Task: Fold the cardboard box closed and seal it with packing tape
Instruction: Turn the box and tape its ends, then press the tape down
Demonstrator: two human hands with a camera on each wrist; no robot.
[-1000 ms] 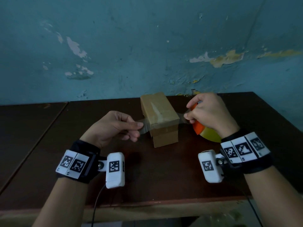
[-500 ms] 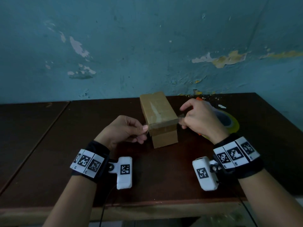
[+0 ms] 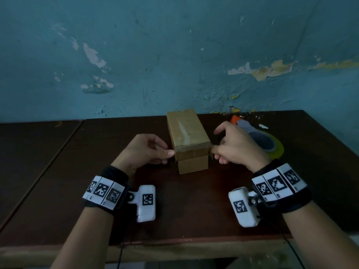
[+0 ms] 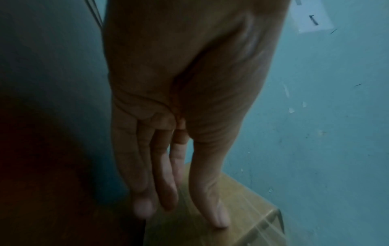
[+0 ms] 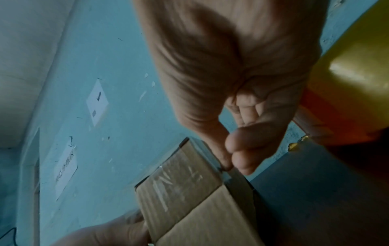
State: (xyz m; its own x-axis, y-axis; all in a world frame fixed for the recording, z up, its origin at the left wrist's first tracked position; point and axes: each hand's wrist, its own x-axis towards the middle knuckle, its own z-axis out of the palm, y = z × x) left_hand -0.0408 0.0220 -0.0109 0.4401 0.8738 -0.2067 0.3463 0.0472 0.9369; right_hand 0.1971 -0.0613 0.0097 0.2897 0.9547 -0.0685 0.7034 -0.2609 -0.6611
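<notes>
A small brown cardboard box stands closed on the dark wooden table. A strip of clear tape crosses its near top edge from side to side. My left hand is at the box's left side, its fingers straight along the side and its thumb pressing on the top. At the upper right edge of the box, my right hand pinches the tape's end between thumb and a finger. The yellow tape roll with its orange dispenser lies behind my right hand.
A peeling blue wall rises right behind the table. The table's front edge runs below my wrists. A seam splits off a second tabletop on the left.
The right hand has put the tape dispenser down on the table behind it. The stretched tape has come down onto the box, and both hands have closed in on the box's sides.
</notes>
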